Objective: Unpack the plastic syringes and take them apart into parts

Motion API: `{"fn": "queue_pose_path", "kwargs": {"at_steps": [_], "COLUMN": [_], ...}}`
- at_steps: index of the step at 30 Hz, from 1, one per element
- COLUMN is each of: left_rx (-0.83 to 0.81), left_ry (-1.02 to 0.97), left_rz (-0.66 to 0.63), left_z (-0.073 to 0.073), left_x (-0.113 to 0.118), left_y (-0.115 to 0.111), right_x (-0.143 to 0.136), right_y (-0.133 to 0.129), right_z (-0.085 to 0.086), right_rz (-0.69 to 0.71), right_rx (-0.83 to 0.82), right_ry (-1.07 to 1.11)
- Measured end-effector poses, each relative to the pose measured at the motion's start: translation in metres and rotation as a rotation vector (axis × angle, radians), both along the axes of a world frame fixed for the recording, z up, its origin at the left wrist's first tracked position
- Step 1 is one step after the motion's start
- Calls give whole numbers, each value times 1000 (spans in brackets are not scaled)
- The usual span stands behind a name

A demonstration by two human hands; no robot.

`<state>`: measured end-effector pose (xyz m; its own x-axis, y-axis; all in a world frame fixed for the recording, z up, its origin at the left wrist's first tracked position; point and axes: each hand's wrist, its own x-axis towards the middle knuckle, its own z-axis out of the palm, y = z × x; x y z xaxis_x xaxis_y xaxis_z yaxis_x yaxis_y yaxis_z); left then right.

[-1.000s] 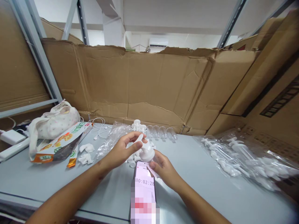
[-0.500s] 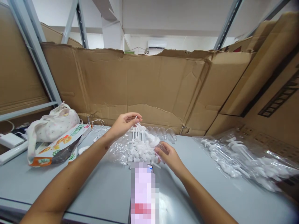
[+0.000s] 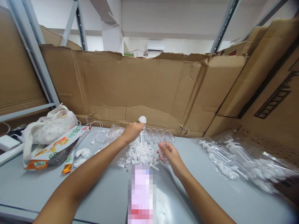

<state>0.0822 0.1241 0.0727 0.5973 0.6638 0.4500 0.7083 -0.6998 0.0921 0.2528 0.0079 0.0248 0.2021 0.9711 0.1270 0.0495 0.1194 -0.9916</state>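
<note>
My left hand (image 3: 133,132) is closed on a white plastic piece with a round end (image 3: 142,119), raised above the pile. In my right hand (image 3: 168,151) is a clear ribbed plastic cup, mostly covered by my fingers. Between and below the hands lies a heap of small white plastic parts (image 3: 140,153) on the grey table (image 3: 187,193). Several clear ribbed cups (image 3: 160,134) lie in a row behind the heap. Crumpled clear plastic film (image 3: 114,137) is left of the heap, partly behind my left forearm.
A blurred-out phone (image 3: 141,196) is at the front. Bags of white parts (image 3: 243,158) lie right. At left are a fabric bag (image 3: 50,124), a food box (image 3: 58,146), tissue (image 3: 83,154) and white earphones (image 3: 97,127). Cardboard (image 3: 140,84) stands behind.
The white piece has come out of the clear cup and turned round end up in my left hand. My right hand keeps the cup and has moved slightly right and down.
</note>
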Motion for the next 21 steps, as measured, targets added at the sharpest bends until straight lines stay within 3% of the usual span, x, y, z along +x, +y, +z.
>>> {"fn": "queue_pose_path", "kwargs": {"at_steps": [9, 21], "left_rx": [-53, -194], "left_ry": [219, 216], "left_rz": [-41, -28], "left_z": [-31, -35], "left_x": [9, 21], "left_y": [-1, 4], "right_x": [1, 3], "right_y": [0, 1], "right_z": [2, 0], "right_rz": [12, 2], "right_rx": [8, 18], "right_ry": [3, -5]}}
